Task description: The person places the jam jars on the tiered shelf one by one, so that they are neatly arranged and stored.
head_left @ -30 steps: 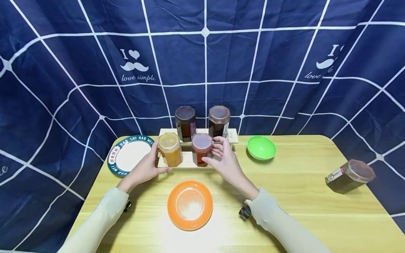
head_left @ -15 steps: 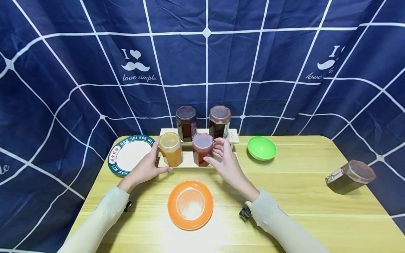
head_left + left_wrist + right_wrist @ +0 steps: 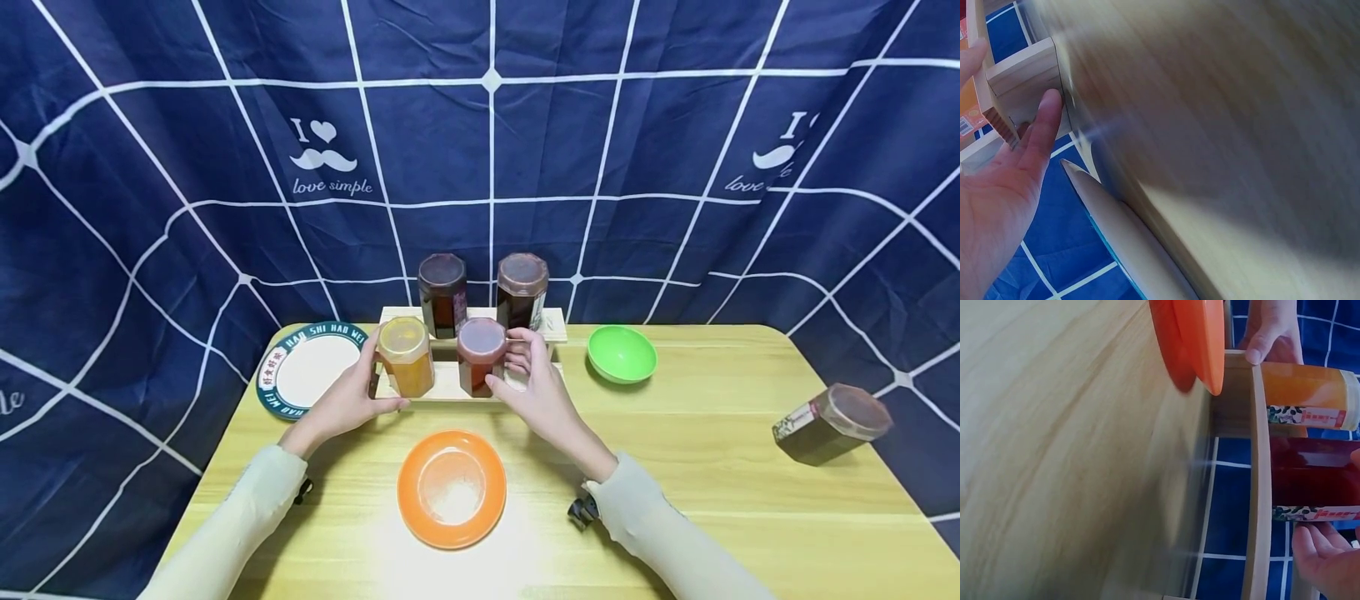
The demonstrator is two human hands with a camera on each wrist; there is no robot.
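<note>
A two-step wooden rack stands at the back of the table. On its lower step are a jar of orange-yellow contents and, to the right, a jar of red contents, both upright. My left hand grips the rack's left end beside the yellow jar; in the left wrist view its fingers lie along the end board. With thumb in front and fingers at its right side, my right hand holds the red jar. Two dark jars, left and right, occupy the upper step.
An orange plate lies in front of the rack. To the left is a white plate with a teal rim, and to the right a green bowl. Another dark jar stands at far right. A blue curtain hangs behind.
</note>
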